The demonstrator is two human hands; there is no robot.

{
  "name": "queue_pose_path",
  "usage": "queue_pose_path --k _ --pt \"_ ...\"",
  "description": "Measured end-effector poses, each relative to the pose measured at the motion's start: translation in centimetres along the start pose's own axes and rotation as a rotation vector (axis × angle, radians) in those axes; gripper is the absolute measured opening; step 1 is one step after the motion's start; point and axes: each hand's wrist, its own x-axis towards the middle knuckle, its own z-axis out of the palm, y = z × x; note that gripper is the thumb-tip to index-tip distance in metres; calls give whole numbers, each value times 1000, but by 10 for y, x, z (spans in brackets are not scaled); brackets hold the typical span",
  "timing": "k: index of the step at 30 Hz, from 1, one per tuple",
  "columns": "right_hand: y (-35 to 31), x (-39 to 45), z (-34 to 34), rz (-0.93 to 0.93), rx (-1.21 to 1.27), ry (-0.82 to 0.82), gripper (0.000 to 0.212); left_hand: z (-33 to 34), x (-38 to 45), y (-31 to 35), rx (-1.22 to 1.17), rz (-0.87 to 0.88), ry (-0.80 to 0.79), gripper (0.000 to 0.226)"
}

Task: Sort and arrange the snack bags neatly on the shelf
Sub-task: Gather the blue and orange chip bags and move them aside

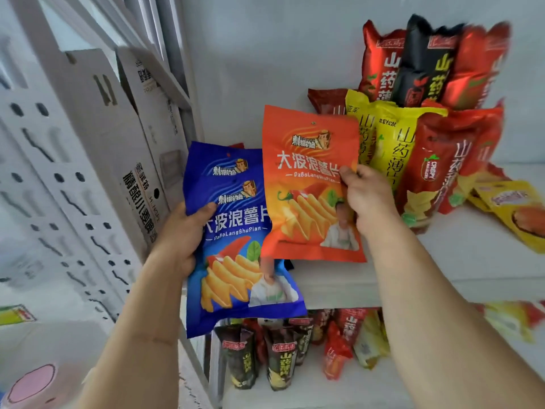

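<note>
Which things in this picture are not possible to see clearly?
Head view:
- How many blue bags the left hand grips: front bag covers them.
- Bags at the right edge: blurred, cut off.
- Lower-shelf bags: tops hidden by the shelf board.

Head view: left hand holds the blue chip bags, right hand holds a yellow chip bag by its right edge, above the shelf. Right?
Not quite. The head view shows the right hand pinching an orange chip bag, not a yellow one. The rest holds: the left hand grips the blue chip bags, and the grip is on the orange bag's right edge, above the shelf.
</note>
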Motion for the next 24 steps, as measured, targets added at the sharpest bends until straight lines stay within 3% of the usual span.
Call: queue_pose_path --k 6,11,14,21,24 --pt "1 -60 -37 50 38 98 21 -5 -44 -9 37 -41 -71 13" --pt "5 -94 -82 81 55 165 18 10 -81 -25 89 -93 -152 29" --pt "9 -107 -116 77 80 180 17 27 -104 -38 109 -119 -208 24" --pt "15 -120 -168 66 100 4 12 61 -153 -54 106 -151 -191 23" --pt "12 -121 -182 40 103 -55 19 72 -171 -55 99 -151 -167 23"
